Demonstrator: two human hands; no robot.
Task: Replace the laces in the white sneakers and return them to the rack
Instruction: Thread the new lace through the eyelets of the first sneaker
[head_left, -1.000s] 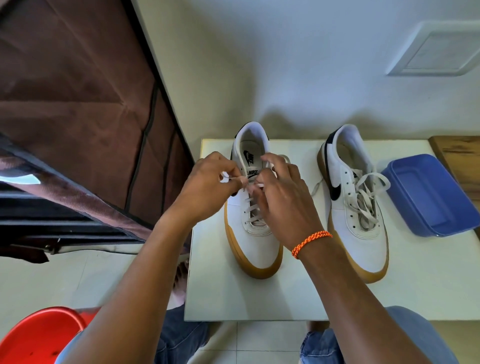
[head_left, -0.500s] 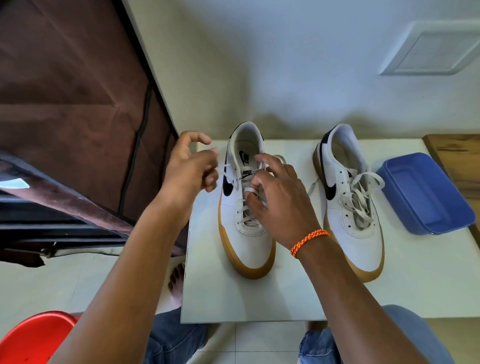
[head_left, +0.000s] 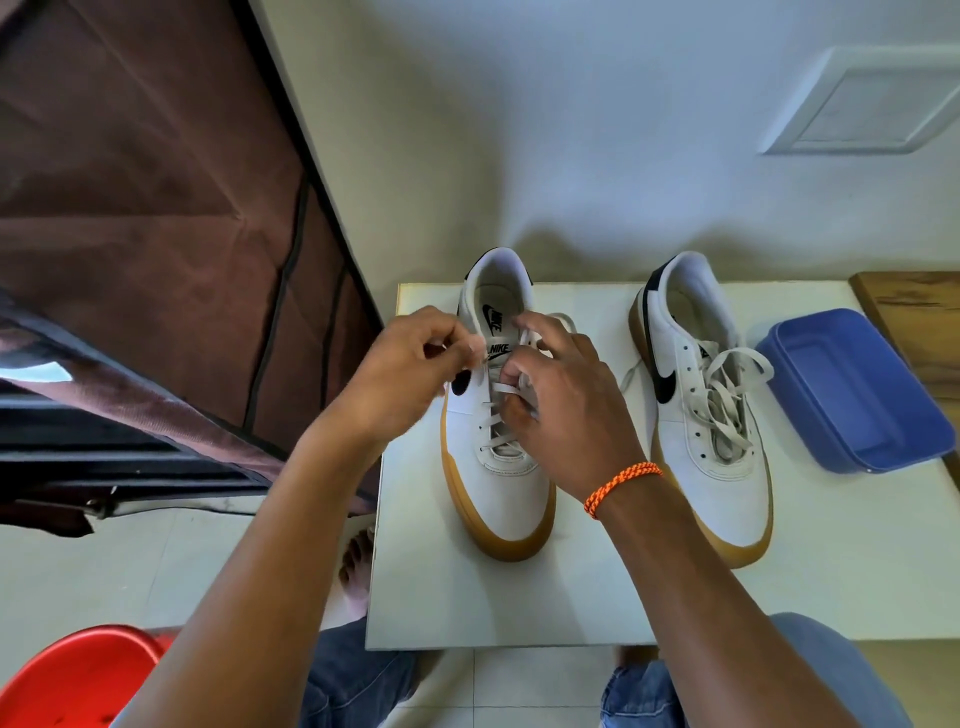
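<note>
Both hands work at the tongue of the left sneaker (head_left: 496, 488), which stands on the white table (head_left: 831, 571). The left hand (head_left: 400, 379) has its fingers curled, fingertips pinching a lace (head_left: 501, 387) end just beside the tongue label. The right hand (head_left: 566, 410) curls its fingers over the upper eyelets – gripping lace beneath them. Well right of those fingers stands the second sneaker (head_left: 711, 415), loosely laced, with a blue container (head_left: 852, 389) beyond it.
</note>
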